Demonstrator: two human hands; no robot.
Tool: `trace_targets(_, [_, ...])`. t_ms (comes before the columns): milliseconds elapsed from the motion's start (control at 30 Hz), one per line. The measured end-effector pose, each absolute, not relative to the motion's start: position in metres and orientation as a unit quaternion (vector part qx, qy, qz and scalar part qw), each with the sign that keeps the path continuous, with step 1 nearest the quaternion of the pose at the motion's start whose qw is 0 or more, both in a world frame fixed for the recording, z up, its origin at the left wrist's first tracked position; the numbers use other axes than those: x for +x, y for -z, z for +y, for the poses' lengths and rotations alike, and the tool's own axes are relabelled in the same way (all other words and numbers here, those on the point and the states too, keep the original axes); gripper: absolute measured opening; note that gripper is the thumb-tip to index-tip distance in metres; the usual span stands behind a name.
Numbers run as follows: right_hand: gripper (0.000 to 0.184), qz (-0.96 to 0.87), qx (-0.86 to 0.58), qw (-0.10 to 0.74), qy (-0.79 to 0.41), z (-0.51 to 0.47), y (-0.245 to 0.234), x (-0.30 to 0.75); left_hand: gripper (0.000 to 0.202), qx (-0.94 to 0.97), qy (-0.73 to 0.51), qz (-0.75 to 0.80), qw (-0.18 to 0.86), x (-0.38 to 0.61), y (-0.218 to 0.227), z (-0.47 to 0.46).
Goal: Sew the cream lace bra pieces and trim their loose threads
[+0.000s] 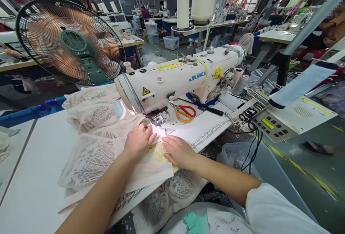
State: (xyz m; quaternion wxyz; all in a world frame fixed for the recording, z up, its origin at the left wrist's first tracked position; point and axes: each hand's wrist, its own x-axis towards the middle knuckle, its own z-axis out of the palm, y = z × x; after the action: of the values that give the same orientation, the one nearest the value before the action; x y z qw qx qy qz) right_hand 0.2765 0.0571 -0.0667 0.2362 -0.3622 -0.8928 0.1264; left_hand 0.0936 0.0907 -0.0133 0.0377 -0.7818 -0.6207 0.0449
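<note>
A white JUKI sewing machine (pixel 178 79) stands on the white table (pixel 32 176). Cream lace fabric (pixel 91 147) lies spread under its needle area (pixel 159 119). My left hand (pixel 138 141) rests on the fabric just in front of the presser foot, fingers curled and pressed down on the cloth. Just to its right, my right hand (pixel 179 152) lies flat with its fingers together, pointing left, holding down a yellowish lace piece (pixel 159 153) between the two hands.
Red and orange scissors (pixel 184 113) lie behind the needle on the machine bed. A big fan (pixel 68 40) stands at the left. The control panel (pixel 280 122) and cables sit right; a plastic bin (pixel 242 158) is below. Thread cones (pixel 198 0) stand behind.
</note>
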Motion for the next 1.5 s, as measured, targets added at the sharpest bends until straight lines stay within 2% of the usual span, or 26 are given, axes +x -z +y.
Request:
trace_targets(400, [0.026, -0.909, -0.343, 0.226, -0.076, 0.063, 0.063, 0.267, 0.046, -0.798, -0.039, -0.598, 0.064, 0.084, 0.019, 0.104])
trace_targets(567, [0.026, -0.906, -0.343, 0.246, -0.042, 0.066, 0.065, 0.260, 0.037, -0.816, -0.024, -0.568, 0.102, 0.085, 0.014, 0.101])
trace_targets(800, [0.025, -0.901, -0.345, 0.257, -0.052, 0.065, 0.066, 0.261, 0.039, -0.847, 0.006, -0.522, 0.102, 0.092, 0.031, 0.065])
trace_targets(933, [0.023, -0.906, -0.328, 0.259, -0.068, 0.066, 0.066, 0.264, 0.032, -0.866, 0.045, -0.481, 0.126, 0.085, 0.035, 0.061])
trace_targets(1100, [0.023, -0.898, -0.332, 0.274, -0.093, 0.068, 0.070, 0.265, 0.036, -0.885, 0.107, -0.443, 0.095, 0.076, 0.034, 0.066])
trace_targets(1500, [0.014, -0.891, -0.315, 0.314, -0.091, 0.072, 0.067, 0.267, 0.031, -0.912, 0.132, -0.387, 0.034, 0.052, 0.035, 0.079])
